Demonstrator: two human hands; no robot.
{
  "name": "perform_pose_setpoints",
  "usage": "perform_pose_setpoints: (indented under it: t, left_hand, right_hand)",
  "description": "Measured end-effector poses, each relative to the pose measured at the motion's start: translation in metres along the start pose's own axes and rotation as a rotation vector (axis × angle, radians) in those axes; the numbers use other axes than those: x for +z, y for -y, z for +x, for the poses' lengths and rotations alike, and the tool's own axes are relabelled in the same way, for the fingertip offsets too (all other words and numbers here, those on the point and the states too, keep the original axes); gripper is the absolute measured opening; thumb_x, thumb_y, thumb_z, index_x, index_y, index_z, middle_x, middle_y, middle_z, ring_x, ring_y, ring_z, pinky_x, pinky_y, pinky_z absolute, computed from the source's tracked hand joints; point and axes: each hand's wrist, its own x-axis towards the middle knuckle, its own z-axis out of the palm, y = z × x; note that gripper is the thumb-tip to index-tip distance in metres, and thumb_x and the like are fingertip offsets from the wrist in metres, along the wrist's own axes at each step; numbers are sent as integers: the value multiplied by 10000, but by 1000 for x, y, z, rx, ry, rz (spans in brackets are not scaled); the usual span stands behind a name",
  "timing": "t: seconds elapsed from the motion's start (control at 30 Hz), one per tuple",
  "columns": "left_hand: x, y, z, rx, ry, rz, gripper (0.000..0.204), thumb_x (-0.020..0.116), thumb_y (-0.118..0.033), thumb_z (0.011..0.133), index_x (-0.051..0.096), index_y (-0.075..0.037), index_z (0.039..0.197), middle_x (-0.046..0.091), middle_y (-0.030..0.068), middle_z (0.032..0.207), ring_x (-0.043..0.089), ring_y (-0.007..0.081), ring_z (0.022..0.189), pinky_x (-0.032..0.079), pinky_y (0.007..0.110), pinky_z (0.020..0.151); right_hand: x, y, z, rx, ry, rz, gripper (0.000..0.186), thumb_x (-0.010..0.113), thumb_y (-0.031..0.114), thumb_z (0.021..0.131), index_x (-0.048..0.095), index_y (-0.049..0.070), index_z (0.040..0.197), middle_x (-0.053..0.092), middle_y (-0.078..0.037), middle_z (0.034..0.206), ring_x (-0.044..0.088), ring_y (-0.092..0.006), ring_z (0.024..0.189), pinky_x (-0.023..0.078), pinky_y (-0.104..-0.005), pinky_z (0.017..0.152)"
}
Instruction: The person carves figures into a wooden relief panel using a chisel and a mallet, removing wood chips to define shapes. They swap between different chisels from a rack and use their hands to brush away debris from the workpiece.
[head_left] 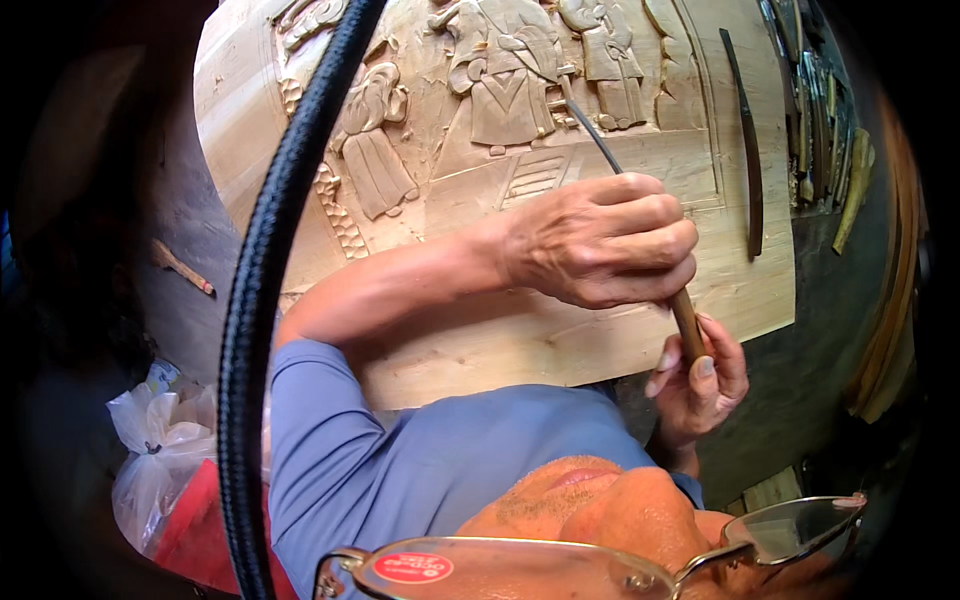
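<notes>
A carving chisel [597, 133] slants across a pale wooden panel [470, 345] carved in relief with several robed figures. Its thin metal blade points away from me, the tip against the carving by the central figure [510, 100]. My left hand [605, 240] is closed in a fist around the chisel where blade and handle meet, its fingers hiding that part. Lower and to the right, my right hand [705, 385] pinches the end of the brown wooden handle [687, 325] between thumb and fingers. My left forearm crosses above the panel's uncarved near strip.
On the panel's right side lies a long dark tool [745, 150]. Beyond that edge are several carving tools [820, 120] and a wooden stick [853, 190]. A short stick [183, 267] and a tied plastic bag [160, 450] are at left. A black braided cable [265, 250] crosses the view.
</notes>
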Motion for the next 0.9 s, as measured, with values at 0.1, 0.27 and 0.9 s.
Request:
perform_pose_setpoints:
  t: [0.1, 0.27, 0.9]
  left_hand:
    - [-15, -12, -12, -72, -51, 392, 313, 801, -329, 955, 808, -101, 1170, 674, 42, 1132, 679, 194, 993, 537, 355, 903]
    - [-35, -28, -17, -335, 7, 177, 273, 832, -311, 981, 803, -106, 1159, 685, -14, 769, 600, 122, 550, 444, 267, 502]
    - [0, -8, -40, -602, -178, -90, 988, 867, -110, 850, 353, 44, 1679, 734, 140, 1452, 789, 271, 862, 638, 372, 705]
  right_hand:
    - [-18, 11, 16, -220, 90, -70, 523, 640, 371, 1103, 634, -100, 1330, 699, -210, 849, 632, -217, 581, 512, -288, 513]
    - [4, 36, 75, -816, 76, -717, 644, 625, 563, 1109, 650, -67, 1239, 746, -233, 916, 749, -328, 784, 583, -395, 650]
    - [115, 52, 158, -582, 537, 97, 696, 360, 715, 1141, 367, 172, 706, 605, -62, 714, 435, -88, 470, 307, -264, 515]
